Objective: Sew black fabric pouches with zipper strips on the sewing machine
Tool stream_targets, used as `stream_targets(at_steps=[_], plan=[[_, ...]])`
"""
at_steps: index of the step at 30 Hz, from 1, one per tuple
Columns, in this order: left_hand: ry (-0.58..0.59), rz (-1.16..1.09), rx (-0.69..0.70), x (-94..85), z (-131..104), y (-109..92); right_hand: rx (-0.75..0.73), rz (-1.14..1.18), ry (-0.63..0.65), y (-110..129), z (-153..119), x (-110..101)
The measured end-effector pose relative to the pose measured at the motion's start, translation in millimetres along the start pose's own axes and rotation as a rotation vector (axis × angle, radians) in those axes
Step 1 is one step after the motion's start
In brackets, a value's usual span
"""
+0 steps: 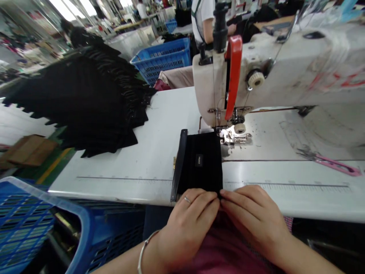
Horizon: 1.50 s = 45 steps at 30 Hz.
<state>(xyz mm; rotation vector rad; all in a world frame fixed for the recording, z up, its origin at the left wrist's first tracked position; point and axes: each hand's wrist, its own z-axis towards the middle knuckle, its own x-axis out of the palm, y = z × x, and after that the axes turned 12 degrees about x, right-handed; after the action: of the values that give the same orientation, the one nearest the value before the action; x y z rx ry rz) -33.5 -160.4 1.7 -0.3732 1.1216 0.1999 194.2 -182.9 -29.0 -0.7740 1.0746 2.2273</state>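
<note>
A black fabric piece (pixel 203 173) with a small label (pixel 199 160) lies flat on the white sewing table, its far right corner by the presser foot (pixel 235 137). Along its left side runs a dark strip (pixel 179 163) with a small gold-coloured fitting (pixel 174 163). My left hand (pixel 194 220) has its fingers closed on the near edge of the fabric. At the near right corner, my right hand (pixel 253 217) pinches the same piece, its fingertips meeting those of the left. The thumbs are mostly hidden.
The sewing machine (pixel 273 72) stands at the right, with pink-handled snips (pixel 330 161) on its bed. A tall stack of black pieces (pixel 85 91) covers the table's left end. Blue baskets stand at the lower left (pixel 85 228) and behind (pixel 165 57). Another person (pixel 203 23) is beyond the machine.
</note>
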Motion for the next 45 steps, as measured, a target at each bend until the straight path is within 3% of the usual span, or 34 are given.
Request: stream_targets(at_steps=[2, 5, 8, 11, 15, 20, 27, 45], plan=[[0.135, 0.012, 0.035, -13.3, 11, 3, -0.018, -0.012, 0.047, 0, 3, -4], [0.195, 0.069, 0.108, -25.1, 33, 26, -0.048, -0.041, 0.115, 1, 10, -12], [0.264, 0.118, 0.09, -19.5, 49, 56, -0.088, -0.05, 0.127, 2, 18, -17], [0.29, 0.094, 0.067, -7.1, 52, 72, -0.092, -0.041, 0.126, 4, 25, -20], [0.238, 0.093, 0.08, -2.8, 50, 71, -0.073, -0.066, 0.159, 1, 32, -23], [0.109, -0.019, 0.237, -16.2, 48, 65, -0.054, -0.079, 0.217, -12, 36, -24], [0.004, -0.139, 0.325, -15.5, 46, 83, -0.055, -0.115, 0.256, -27, 51, -23], [0.009, 0.01, 0.41, 1.9, 73, 139, -0.089, -0.233, 0.271, -57, 104, -23]])
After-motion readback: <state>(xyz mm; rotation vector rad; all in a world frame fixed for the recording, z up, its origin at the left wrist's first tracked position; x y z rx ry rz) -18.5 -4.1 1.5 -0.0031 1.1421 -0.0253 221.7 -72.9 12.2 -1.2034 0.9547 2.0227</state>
